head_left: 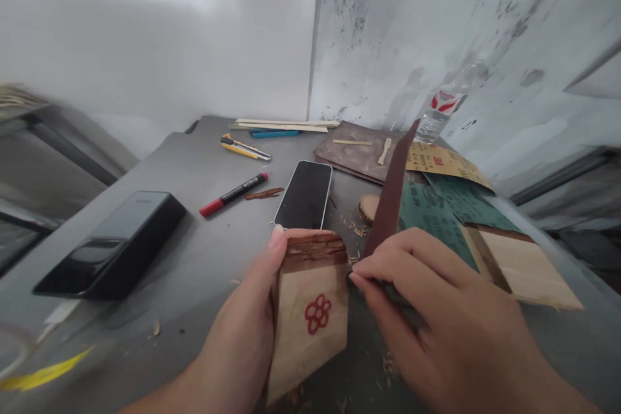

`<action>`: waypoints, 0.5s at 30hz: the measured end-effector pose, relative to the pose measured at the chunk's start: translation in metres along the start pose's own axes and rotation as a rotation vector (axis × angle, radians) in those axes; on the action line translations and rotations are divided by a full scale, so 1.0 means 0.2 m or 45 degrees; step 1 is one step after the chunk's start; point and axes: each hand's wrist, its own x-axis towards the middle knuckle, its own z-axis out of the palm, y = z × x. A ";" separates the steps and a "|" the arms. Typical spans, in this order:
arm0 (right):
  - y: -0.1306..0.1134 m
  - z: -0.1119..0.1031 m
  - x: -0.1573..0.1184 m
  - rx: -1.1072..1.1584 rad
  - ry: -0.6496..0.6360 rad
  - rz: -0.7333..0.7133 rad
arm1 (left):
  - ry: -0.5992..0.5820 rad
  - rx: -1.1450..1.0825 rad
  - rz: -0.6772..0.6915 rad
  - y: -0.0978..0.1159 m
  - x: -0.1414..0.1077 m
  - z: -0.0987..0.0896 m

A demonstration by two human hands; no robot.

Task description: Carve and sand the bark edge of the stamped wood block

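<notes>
My left hand grips a piece of wood by its left side, thumb at the top corner. Rough bark runs along the wood's top edge, and a red flower is drawn on its pale face. My right hand is closed in a pinch on a dark red-brown strip of sandpaper, which rises upright beyond the fingers. The right fingertips are beside the wood's right edge; whether they touch it I cannot tell.
Around my hands lie a phone, red marker, yellow utility knife, black device, wood slice, green sandpaper and another wood piece. A water bottle stands by the wall. Shavings are scattered about.
</notes>
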 end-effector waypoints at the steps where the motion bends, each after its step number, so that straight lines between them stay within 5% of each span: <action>1: 0.00 0.00 -0.01 0.030 -0.028 -0.008 | -0.026 0.001 0.018 0.00 0.00 0.01; 9: -0.05 0.07 -0.02 0.289 -0.244 -0.123 | -0.183 0.071 0.156 -0.08 0.01 -0.04; 15: -0.09 0.10 -0.05 0.242 -0.200 -0.192 | -0.405 0.030 0.136 -0.12 0.03 -0.06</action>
